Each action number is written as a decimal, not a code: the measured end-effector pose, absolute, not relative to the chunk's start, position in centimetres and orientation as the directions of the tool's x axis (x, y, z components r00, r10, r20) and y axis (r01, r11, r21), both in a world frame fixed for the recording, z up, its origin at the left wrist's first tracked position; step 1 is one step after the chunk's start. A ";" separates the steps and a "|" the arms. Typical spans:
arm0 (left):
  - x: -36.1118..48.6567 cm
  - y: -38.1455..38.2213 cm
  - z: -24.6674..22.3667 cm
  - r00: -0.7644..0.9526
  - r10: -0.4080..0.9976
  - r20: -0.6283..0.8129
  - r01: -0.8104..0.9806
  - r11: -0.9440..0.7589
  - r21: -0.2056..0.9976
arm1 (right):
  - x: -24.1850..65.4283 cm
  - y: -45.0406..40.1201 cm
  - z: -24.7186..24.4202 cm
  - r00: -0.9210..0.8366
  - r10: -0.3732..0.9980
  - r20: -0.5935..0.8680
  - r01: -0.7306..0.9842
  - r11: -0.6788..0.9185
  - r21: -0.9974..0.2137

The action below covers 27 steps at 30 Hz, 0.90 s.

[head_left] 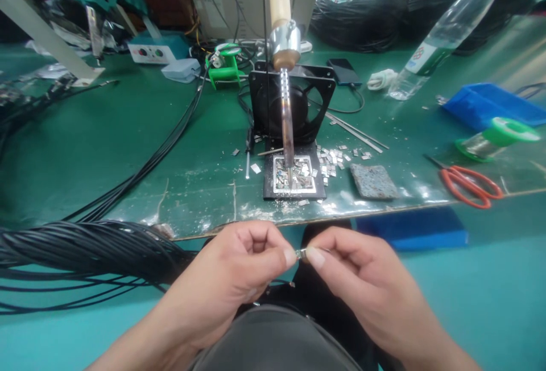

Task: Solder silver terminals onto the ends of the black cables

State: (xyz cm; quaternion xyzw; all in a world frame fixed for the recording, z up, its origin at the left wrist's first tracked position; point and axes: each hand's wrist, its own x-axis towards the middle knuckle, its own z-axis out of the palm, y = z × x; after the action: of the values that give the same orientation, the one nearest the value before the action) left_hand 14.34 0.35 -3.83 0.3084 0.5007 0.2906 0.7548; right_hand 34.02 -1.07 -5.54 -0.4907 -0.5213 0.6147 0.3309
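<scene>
My left hand (pixel 247 268) and my right hand (pixel 358 274) meet in front of the bench edge, above my lap. Between their fingertips is a small metal connector (pixel 302 254), pinched from both sides; its far details are too small to tell. A thick bundle of black cables (pixel 85 251) lies to the left of my left hand. Beyond the hands, a soldering iron (pixel 286 115) points down over a square tray (pixel 276 190) of small metal pieces. A black fan (pixel 319 103) stands behind the iron.
Small metal plates (pixel 330 160) lie scattered right of the tray. Further right are a grey block (pixel 373 182), red-handled scissors (pixel 469 186), a solder spool (pixel 490 140), a blue bin (pixel 495 103) and a plastic bottle (pixel 447 35). A green spool (pixel 224 69) stands behind.
</scene>
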 end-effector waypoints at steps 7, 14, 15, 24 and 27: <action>14.0 0.7 -3.6 0.365 0.725 -0.584 -0.108 0.656 0.747 | 34.2 -0.8 -5.6 -0.312 0.921 -0.235 0.093 -0.216 -0.972; 13.8 0.4 -4.1 0.347 0.756 -0.555 -0.072 0.612 0.788 | 34.3 -0.8 -5.7 -0.313 0.921 -0.232 0.097 -0.212 -0.973; 13.9 0.4 -4.2 0.339 0.758 -0.558 -0.064 0.610 0.790 | 34.3 -0.8 -5.7 -0.310 0.922 -0.233 0.099 -0.212 -0.972; 14.0 0.3 -4.1 0.320 0.770 -0.553 -0.013 0.587 0.809 | 34.2 -0.9 -5.7 -0.310 0.923 -0.227 0.138 -0.193 -0.972; 14.1 0.3 -4.1 0.313 0.767 -0.561 -0.013 0.594 0.805 | 34.2 -1.1 -5.6 -0.310 0.923 -0.227 0.146 -0.190 -0.971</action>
State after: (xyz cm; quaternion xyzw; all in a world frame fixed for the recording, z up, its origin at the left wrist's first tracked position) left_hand 14.12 0.31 -4.08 0.3619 0.5210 0.2688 0.7248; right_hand 34.21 -1.07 -5.63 -0.4890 -0.5468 0.5965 0.3257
